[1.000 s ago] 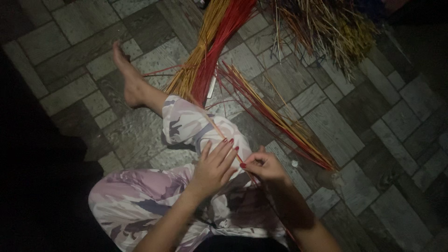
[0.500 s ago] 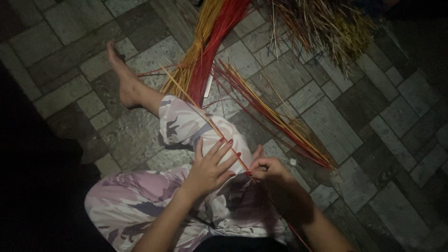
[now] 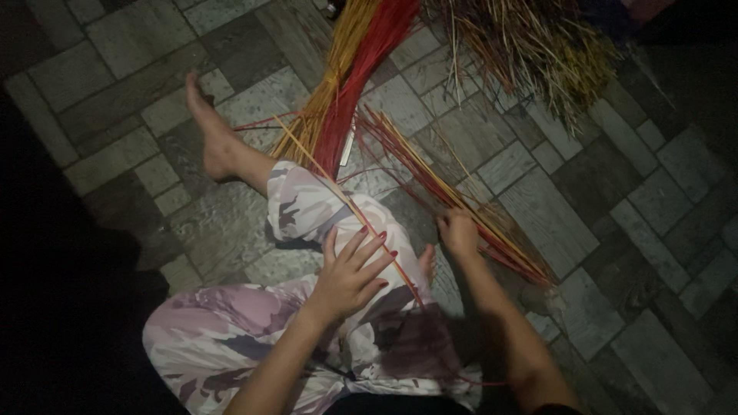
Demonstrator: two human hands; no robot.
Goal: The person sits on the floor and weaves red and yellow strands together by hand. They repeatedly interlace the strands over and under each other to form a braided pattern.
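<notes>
**Left hand on the strip, right hand at the loose pile**

Your left hand (image 3: 350,273) lies flat on your knee (image 3: 338,215) with fingers spread, pressing a thin yellow-red strip (image 3: 338,192) against the patterned cloth. The strip runs slantwise under your fingertips, from the floor near your foot (image 3: 211,131) down toward your lap.

Your right hand (image 3: 459,233) is out to the right, apart from the strip, its fingers curled down onto the loose pile of red and yellow strips (image 3: 453,196) on the paving (image 3: 553,215). Whether it pinches one, you cannot tell in this dim light.

A tied bundle (image 3: 350,69) lies above your knee.
</notes>
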